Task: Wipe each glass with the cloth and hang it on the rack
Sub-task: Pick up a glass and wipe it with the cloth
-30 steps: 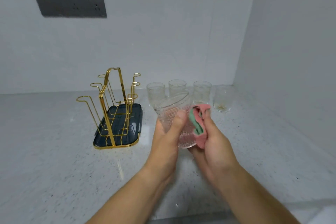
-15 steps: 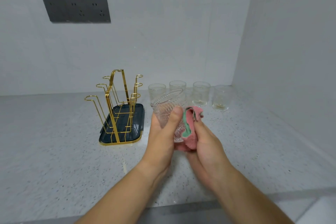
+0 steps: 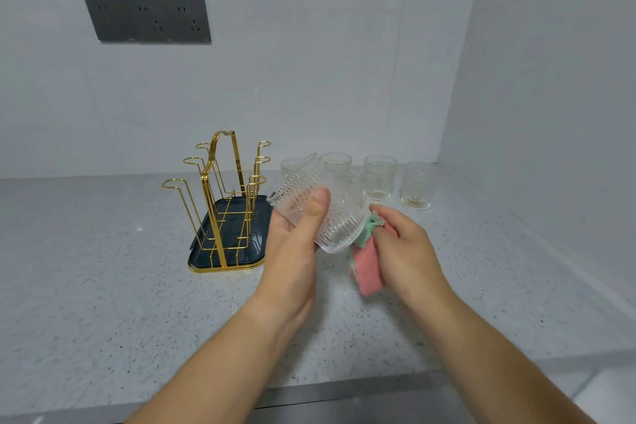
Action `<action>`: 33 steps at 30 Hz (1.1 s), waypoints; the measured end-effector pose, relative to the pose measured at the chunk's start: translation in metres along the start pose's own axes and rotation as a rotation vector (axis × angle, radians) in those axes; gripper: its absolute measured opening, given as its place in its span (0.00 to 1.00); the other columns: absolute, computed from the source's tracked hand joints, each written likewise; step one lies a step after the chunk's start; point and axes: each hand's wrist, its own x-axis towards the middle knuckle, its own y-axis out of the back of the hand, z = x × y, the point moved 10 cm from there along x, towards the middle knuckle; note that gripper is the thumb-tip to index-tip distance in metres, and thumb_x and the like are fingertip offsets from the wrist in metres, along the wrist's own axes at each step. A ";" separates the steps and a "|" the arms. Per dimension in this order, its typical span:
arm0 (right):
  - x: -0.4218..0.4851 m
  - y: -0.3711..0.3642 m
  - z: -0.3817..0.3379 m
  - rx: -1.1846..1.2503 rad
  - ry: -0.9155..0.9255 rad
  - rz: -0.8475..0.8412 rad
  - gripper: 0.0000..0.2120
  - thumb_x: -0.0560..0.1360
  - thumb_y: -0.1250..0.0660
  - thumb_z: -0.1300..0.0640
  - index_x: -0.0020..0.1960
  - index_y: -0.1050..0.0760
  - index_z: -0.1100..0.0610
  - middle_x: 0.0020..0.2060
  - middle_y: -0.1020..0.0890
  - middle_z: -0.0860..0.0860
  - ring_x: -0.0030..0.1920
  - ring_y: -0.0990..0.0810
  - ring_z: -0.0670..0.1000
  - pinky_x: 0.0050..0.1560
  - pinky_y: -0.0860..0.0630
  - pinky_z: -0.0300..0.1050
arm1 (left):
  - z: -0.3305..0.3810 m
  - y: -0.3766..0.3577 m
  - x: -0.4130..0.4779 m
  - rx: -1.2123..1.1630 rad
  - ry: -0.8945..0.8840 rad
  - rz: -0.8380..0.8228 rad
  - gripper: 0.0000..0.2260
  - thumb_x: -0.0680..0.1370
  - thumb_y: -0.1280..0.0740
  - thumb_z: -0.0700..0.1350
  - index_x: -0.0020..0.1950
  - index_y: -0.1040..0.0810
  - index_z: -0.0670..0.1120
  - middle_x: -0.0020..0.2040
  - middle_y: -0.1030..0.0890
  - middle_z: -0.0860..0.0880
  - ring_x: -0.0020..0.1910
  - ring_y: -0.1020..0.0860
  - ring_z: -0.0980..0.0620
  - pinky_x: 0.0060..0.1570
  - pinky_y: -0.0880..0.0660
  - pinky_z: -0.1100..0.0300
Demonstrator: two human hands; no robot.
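Observation:
My left hand (image 3: pixel 296 244) grips a ribbed clear glass (image 3: pixel 339 217), tilted with its mouth up and to the left, thumb across its side. My right hand (image 3: pixel 407 251) holds a pink and green cloth (image 3: pixel 366 265) bunched just right of the glass's base; the cloth hangs below the hand. A gold wire rack (image 3: pixel 223 196) on a dark tray (image 3: pixel 256 246) stands left of the glass with nothing on its hooks. Behind my hands, several more clear glasses (image 3: pixel 378 177) stand upright in a row on the counter.
The speckled white counter (image 3: pixel 103 286) runs to a wall behind and a side wall at the right. Its front edge lies near the bottom of the view. A dark socket panel (image 3: pixel 148 19) sits on the back wall.
The cloth has come off the side of the glass and now hangs from my right hand beside its base. The glass has tipped further left toward the rack.

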 end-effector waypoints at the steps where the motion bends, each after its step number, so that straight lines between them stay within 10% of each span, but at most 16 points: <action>1: -0.001 -0.005 0.002 0.139 -0.039 -0.027 0.17 0.82 0.40 0.61 0.65 0.18 0.52 0.57 0.13 0.51 0.57 0.14 0.53 0.66 0.21 0.58 | 0.000 -0.001 0.000 0.005 -0.003 0.003 0.27 0.75 0.27 0.52 0.72 0.25 0.45 0.65 0.16 0.45 0.65 0.18 0.45 0.66 0.23 0.48; 8: -0.010 -0.034 0.000 0.859 -0.217 -0.216 0.29 0.85 0.51 0.43 0.70 0.26 0.63 0.63 0.17 0.62 0.65 0.19 0.62 0.67 0.26 0.61 | -0.008 -0.008 -0.009 0.081 0.002 -0.022 0.24 0.75 0.26 0.44 0.69 0.27 0.38 0.60 0.15 0.40 0.54 0.13 0.49 0.45 0.17 0.59; 12: -0.006 -0.045 0.006 0.922 -0.201 -0.216 0.33 0.84 0.54 0.38 0.74 0.29 0.62 0.68 0.20 0.63 0.68 0.21 0.63 0.73 0.31 0.62 | -0.019 -0.008 -0.012 0.180 -0.015 -0.009 0.27 0.74 0.21 0.47 0.68 0.28 0.43 0.61 0.16 0.41 0.59 0.15 0.44 0.57 0.17 0.47; 25: 0.002 -0.033 0.028 0.929 -0.225 -0.200 0.34 0.85 0.52 0.39 0.75 0.32 0.64 0.68 0.21 0.65 0.69 0.22 0.65 0.76 0.34 0.63 | -0.039 -0.005 -0.017 0.122 0.027 -0.027 0.26 0.70 0.24 0.44 0.66 0.27 0.44 0.56 0.13 0.47 0.55 0.14 0.51 0.51 0.18 0.62; 33: -0.017 -0.008 0.048 0.436 -0.182 -0.118 0.19 0.86 0.45 0.47 0.64 0.18 0.53 0.59 0.14 0.55 0.61 0.15 0.58 0.66 0.23 0.63 | -0.031 0.006 -0.003 0.308 -0.002 -0.011 0.28 0.69 0.23 0.49 0.66 0.28 0.46 0.58 0.17 0.46 0.51 0.16 0.60 0.48 0.22 0.69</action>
